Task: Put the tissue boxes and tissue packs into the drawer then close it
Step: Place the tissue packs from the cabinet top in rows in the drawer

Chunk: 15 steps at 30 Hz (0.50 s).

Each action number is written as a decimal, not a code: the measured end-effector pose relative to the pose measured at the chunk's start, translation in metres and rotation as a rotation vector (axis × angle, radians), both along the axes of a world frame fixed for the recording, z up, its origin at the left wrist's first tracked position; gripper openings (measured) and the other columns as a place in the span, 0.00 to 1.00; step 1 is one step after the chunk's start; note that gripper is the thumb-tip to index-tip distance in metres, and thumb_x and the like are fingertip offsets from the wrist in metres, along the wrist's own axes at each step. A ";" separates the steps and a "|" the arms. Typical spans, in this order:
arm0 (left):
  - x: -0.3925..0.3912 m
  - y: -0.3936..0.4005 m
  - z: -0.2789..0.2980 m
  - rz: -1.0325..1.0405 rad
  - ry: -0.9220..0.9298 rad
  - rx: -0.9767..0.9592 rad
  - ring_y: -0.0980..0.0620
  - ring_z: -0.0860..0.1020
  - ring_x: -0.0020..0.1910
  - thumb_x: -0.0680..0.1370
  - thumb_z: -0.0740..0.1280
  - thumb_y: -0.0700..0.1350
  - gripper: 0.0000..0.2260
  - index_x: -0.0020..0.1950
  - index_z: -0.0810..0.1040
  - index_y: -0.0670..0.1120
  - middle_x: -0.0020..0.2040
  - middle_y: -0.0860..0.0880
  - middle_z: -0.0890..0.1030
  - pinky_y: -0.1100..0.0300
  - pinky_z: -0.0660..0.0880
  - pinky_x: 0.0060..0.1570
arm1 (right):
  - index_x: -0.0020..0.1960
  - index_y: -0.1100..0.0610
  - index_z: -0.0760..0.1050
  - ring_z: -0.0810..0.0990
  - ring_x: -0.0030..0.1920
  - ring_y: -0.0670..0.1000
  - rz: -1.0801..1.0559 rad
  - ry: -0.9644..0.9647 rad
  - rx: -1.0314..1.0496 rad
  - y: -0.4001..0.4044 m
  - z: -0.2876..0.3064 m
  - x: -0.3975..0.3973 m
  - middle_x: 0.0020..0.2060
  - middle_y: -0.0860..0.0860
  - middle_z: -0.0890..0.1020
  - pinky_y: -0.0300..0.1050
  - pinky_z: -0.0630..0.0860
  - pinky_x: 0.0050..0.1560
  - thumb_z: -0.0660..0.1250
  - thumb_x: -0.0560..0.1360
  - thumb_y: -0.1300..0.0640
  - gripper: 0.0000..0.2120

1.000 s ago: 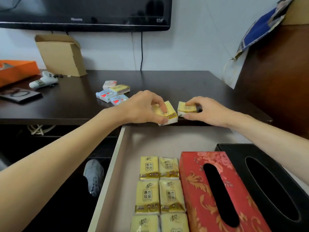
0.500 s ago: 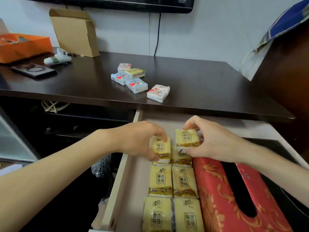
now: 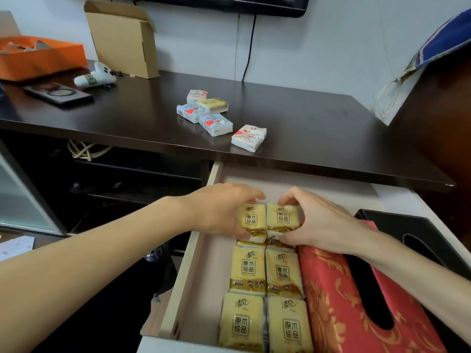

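Two hands are over the open drawer (image 3: 196, 271). The left hand (image 3: 219, 210) grips a yellow pack (image 3: 252, 221) with its fingers wrapped around it. The right hand (image 3: 318, 222) grips another yellow pack (image 3: 281, 219) the same way. The two packs touch side by side. They sit on top of two more yellow packs, and only the front edges of those show.

Closer to the camera, four more yellow packs (image 3: 265, 299) lie flat in two rows, close together. Just to their right is a red tissue box (image 3: 328, 301) with gold swirls. A black tissue box (image 3: 410, 230) is on the far side of the red one, touching it.

Five small packs (image 3: 219, 121) lie on the dark tabletop (image 3: 305, 123) above the drawer. Four are bunched together, and the pink and white one lies a little apart, near the front edge.

A brown box (image 3: 122, 39), an orange box (image 3: 38, 57), a white toy (image 3: 95, 77) and a phone (image 3: 57, 91) are on the far left of the tabletop.
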State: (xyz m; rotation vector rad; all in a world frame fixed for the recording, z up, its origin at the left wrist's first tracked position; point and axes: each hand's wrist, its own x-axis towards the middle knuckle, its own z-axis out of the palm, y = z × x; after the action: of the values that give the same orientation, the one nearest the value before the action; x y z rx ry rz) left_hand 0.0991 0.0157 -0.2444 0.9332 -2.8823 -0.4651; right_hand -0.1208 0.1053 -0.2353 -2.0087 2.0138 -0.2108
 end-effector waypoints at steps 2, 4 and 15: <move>-0.002 0.001 0.000 -0.012 -0.001 -0.030 0.53 0.73 0.65 0.68 0.78 0.57 0.38 0.74 0.66 0.54 0.66 0.56 0.76 0.52 0.73 0.62 | 0.62 0.38 0.67 0.76 0.55 0.45 0.004 0.028 0.021 0.000 0.001 0.001 0.57 0.36 0.77 0.50 0.74 0.52 0.75 0.61 0.37 0.32; -0.004 0.001 -0.001 -0.020 -0.020 -0.037 0.53 0.73 0.64 0.68 0.77 0.56 0.38 0.74 0.66 0.53 0.65 0.55 0.75 0.51 0.73 0.61 | 0.67 0.39 0.66 0.77 0.59 0.46 0.009 0.059 0.065 -0.001 0.002 0.002 0.61 0.36 0.77 0.51 0.74 0.55 0.75 0.61 0.38 0.38; -0.005 0.003 -0.004 -0.008 -0.064 -0.048 0.51 0.70 0.62 0.66 0.77 0.61 0.37 0.70 0.69 0.52 0.61 0.52 0.76 0.50 0.73 0.60 | 0.74 0.40 0.64 0.74 0.66 0.46 0.061 0.070 0.122 -0.006 0.006 0.004 0.66 0.37 0.74 0.53 0.73 0.62 0.77 0.59 0.32 0.48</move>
State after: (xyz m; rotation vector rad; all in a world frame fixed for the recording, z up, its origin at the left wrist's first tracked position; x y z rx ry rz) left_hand 0.0940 0.0186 -0.2485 0.9472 -2.9409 -0.3722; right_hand -0.1170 0.0993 -0.2295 -2.0243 1.9525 -0.0045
